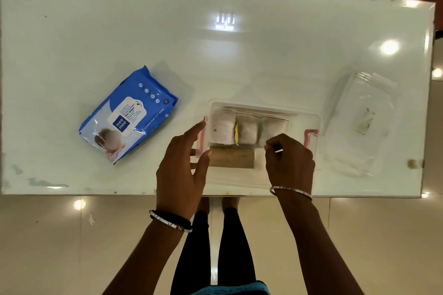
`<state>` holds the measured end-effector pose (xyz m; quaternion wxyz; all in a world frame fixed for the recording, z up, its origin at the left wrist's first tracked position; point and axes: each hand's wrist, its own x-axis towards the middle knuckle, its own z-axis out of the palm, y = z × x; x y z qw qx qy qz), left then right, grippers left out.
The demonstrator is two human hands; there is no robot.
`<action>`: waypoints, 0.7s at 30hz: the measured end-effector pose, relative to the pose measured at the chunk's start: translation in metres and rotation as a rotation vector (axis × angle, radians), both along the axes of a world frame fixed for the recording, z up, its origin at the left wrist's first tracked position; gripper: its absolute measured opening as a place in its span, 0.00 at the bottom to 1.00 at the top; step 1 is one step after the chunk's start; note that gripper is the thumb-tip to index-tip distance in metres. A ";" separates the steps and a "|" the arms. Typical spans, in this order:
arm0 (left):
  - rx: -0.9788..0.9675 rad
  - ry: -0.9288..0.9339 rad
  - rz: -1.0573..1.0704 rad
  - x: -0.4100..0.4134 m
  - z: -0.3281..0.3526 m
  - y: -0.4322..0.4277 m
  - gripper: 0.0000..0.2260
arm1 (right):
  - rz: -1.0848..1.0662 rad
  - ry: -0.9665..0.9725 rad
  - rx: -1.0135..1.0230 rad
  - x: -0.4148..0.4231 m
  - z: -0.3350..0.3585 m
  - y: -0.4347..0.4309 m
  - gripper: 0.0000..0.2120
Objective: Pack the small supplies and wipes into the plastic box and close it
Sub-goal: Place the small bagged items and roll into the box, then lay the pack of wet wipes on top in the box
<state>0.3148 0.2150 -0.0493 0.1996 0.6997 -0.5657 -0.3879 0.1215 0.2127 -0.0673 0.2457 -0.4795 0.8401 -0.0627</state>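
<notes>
A clear plastic box (311, 117) with pink side latches stands open near the table's front edge. Inside lie white rolls in a zip bag (247, 128) and a brown cardboard roll (231, 157). My right hand (288, 158) hovers over the box's right part, fingers pinched on a small white thing that is too small to identify. My left hand (182, 170) is open at the box's left side, fingers spread near the pink latch (202, 136). A blue pack of wet wipes (129, 115) lies on the table, left of the box. The clear lid (362, 122) rests to the right.
The white glossy table (239, 55) ends just in front of the box; tiled floor and my legs show below. A small brown object (412, 163) sits at the table's right front corner.
</notes>
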 end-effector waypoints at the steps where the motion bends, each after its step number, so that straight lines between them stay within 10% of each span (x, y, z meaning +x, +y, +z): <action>1: 0.003 0.012 0.026 0.003 0.001 0.001 0.22 | 0.017 -0.023 -0.084 0.005 0.007 0.001 0.04; 13: 0.033 0.116 0.822 0.091 -0.018 0.003 0.12 | 0.425 -0.265 -0.514 0.120 0.027 -0.052 0.04; 21: 0.361 0.304 1.104 0.155 -0.064 -0.003 0.22 | 0.354 -0.317 -0.059 0.179 -0.023 -0.107 0.21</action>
